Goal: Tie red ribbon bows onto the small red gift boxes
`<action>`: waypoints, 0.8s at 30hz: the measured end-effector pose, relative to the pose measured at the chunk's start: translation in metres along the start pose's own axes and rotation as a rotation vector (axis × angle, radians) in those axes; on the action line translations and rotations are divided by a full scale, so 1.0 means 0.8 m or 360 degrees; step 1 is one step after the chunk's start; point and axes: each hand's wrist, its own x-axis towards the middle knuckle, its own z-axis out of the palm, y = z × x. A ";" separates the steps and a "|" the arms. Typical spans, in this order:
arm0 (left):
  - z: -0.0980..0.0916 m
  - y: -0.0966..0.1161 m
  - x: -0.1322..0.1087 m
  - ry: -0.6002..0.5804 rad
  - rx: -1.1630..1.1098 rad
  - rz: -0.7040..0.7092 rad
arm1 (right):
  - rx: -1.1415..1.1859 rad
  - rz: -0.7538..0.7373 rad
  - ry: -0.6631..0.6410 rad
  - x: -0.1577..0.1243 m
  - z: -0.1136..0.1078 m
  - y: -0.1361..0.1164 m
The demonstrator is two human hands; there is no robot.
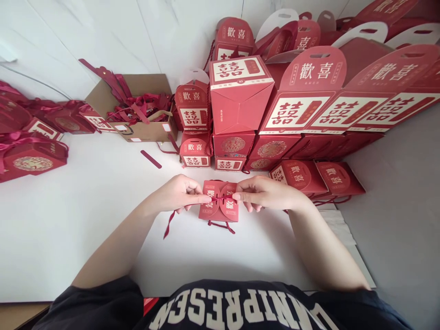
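Note:
A small red gift box (pixel 209 211) with pale printed characters stands on the white table in front of me, its two rounded flaps folded over the top. A thin dark-red ribbon (pixel 223 198) runs across the flaps. My left hand (pixel 184 192) pinches the ribbon at the box's left side, and one loose tail hangs below that hand. On the right side, my right hand (pixel 256 192) pinches the ribbon's other part between thumb and finger. A twisted red cord handle (pixel 222 225) lies at the box's near edge.
Behind the box rise stacked red gift boxes (pixel 240 101), reaching far right. A cardboard box (pixel 151 130) full of red ribbons and strips stands back left. Ribbon-tied boxes (pixel 34 160) sit at the left. One red strip (pixel 151 159) lies on the white table (pixel 103 197).

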 end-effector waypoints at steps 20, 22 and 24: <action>-0.002 0.021 -0.017 0.0000 0.0032 -0.0037 | -0.0013 -0.0005 -0.0063 -0.025 0.019 -0.026; 0.001 0.021 -0.017 -0.0048 0.0015 -0.0100 | -0.0058 0.0003 -0.0037 -0.018 0.018 -0.020; 0.002 0.020 -0.015 -0.0062 -0.0006 -0.0104 | -0.0123 -0.0046 -0.0007 -0.012 0.017 -0.016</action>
